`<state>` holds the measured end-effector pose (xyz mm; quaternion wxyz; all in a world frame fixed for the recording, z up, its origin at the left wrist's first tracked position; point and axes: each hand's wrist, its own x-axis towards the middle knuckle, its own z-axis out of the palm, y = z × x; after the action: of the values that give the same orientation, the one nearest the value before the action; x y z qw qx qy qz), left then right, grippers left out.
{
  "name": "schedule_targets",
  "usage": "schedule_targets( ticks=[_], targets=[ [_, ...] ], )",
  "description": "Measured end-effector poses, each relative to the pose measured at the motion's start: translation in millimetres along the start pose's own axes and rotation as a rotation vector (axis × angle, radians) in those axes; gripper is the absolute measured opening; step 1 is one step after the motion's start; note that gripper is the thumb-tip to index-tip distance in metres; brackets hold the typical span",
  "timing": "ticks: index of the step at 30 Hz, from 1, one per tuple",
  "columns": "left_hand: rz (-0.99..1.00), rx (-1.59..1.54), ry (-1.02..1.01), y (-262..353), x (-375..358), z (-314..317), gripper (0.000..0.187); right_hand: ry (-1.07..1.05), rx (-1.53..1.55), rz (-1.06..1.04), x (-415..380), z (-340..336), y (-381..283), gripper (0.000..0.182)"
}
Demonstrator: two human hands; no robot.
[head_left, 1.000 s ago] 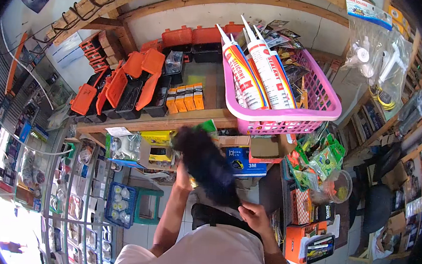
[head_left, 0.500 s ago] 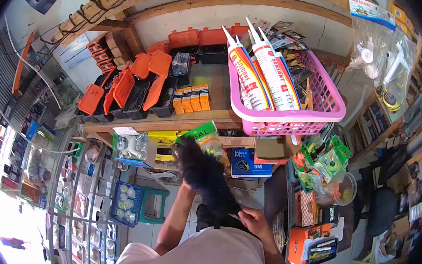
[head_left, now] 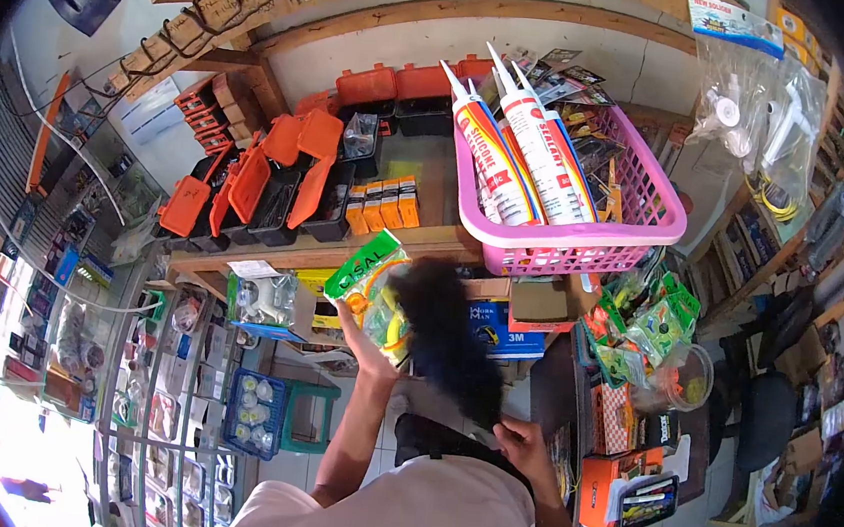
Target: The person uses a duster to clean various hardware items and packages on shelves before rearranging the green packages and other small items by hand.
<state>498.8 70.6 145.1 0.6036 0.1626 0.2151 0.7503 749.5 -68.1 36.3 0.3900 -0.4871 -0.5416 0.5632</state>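
My left hand grips a clear plastic packet with a green header card and yellow and orange contents. The packet tilts in front of the shelf edge, and my fingers are partly behind it. In my right hand, close to my waist, is the handle end of a fluffy black duster. Its blurred feathery head points up and forward, just right of the packet and overlapping its edge. I cannot make out whether the two touch.
On the wooden shelf stand a pink basket with sealant tubes, orange-lidded boxes and small orange cartons. A blue 3M box sits below. At left are a glass cabinet, a blue crate and a green stool.
The duster has swung right, uncovering my left hand and the packet. The packet has shifted left and nearer, and is tilted more. My right hand has moved slightly right.
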Motion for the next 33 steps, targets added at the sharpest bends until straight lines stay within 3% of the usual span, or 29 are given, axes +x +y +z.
schedule_targets(
  ticks=[2, 3, 5, 7, 9, 11, 13, 15, 16, 18, 22, 24, 25, 26, 27, 29, 31, 33],
  targets=[
    [-0.007, -0.063, 0.006, -1, 1, 7, 0.069, -0.071, -0.017, -0.072, 0, -3, 1, 0.020],
    [-0.049, -0.251, -0.462, -8, 30, -58, 0.071, -0.142, -0.030, -0.140, -2, -4, 2, 0.020],
    [-0.121, -0.321, -0.687, -7, 43, -69, 0.073, -0.070, -0.001, -0.041, -5, -1, 6, 0.021],
    [-0.021, -0.101, -0.099, 2, 3, 3, 0.073, 0.002, 0.025, 0.061, -6, -2, 7, 0.022],
    [-0.008, -0.110, -0.132, 3, 5, -10, 0.071, -0.145, -0.082, -0.010, -1, -6, 1, 0.024],
    [-0.141, -0.203, -0.252, 4, 1, -17, 0.065, -0.121, -0.045, -0.037, -4, -3, -12, 0.029],
    [-0.129, -0.156, -0.282, 8, -9, 1, 0.048, -0.092, -0.014, -0.072, 2, -1, -29, 0.033],
    [-0.208, -0.213, -0.116, 4, -9, -18, 0.046, -0.049, -0.130, -0.086, 9, 3, -43, 0.045],
    [-0.211, -0.217, -0.221, 2, -16, -19, 0.045, -0.046, -0.131, -0.082, 14, 5, -51, 0.045],
    [-0.182, -0.100, -0.121, -5, -28, -13, 0.040, 0.083, -0.168, -0.201, 25, 11, -67, 0.053],
    [-0.277, -0.142, -0.066, -20, -33, -31, 0.038, 0.201, -0.058, -0.368, 42, 25, -84, 0.047],
    [-0.297, -0.227, -0.032, -21, -27, -35, 0.036, 0.096, 0.012, -0.169, 46, 23, -75, 0.038],
    [-0.317, -0.310, 0.000, -20, -23, -37, 0.035, 0.082, 0.011, -0.169, 45, 22, -73, 0.038],
    [-0.285, -0.212, -0.047, -13, -28, -21, 0.032, 0.033, -0.184, -0.243, 44, 20, -70, 0.033],
    [-0.413, -0.275, 0.096, -10, -23, -35, 0.031, -0.018, -0.379, -0.320, 42, 17, -67, 0.029],
    [-0.357, -0.138, -0.084, -11, -22, -85, 0.030, -0.116, -0.365, -0.333, 40, 9, -57, 0.027],
    [-0.343, -0.171, -0.013, -6, -20, -98, 0.029, -0.205, -0.347, -0.337, 37, 5, -50, 0.027],
    [-0.348, -0.239, 0.112, 4, -23, -80, 0.028, -0.041, -0.279, -0.204, 29, 1, -56, 0.025]
  ],
)
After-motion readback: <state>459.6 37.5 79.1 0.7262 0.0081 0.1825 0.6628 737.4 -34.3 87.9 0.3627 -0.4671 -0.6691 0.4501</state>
